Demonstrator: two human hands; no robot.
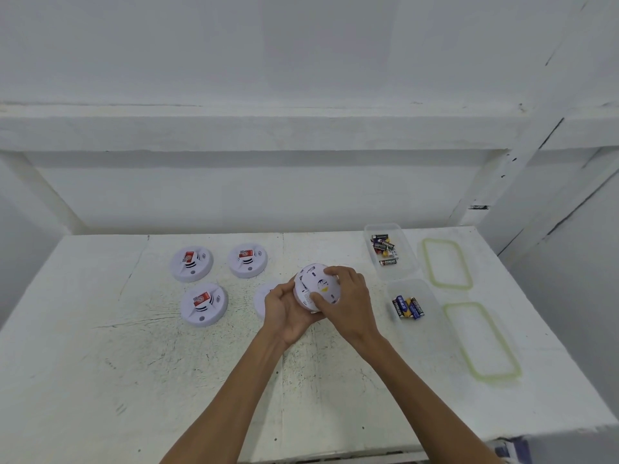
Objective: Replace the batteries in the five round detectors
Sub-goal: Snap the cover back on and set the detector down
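Observation:
I hold one white round detector [313,283] above the table with its back side facing me. My left hand [288,311] grips it from below and the left. My right hand [348,296] grips its top and right rim, thumb on the back. Three detectors with red labels lie face up: two at the back [191,264] [248,260] and one nearer [204,304]. Another detector [263,296] lies mostly hidden behind my left hand.
A clear box [402,269] at the back right holds several black batteries [383,247]. A nearer clear box [432,303] holds several blue batteries [408,308]. Two green-rimmed lids [447,264] [482,339] lie to the right. The table's right edge [552,329] is close.

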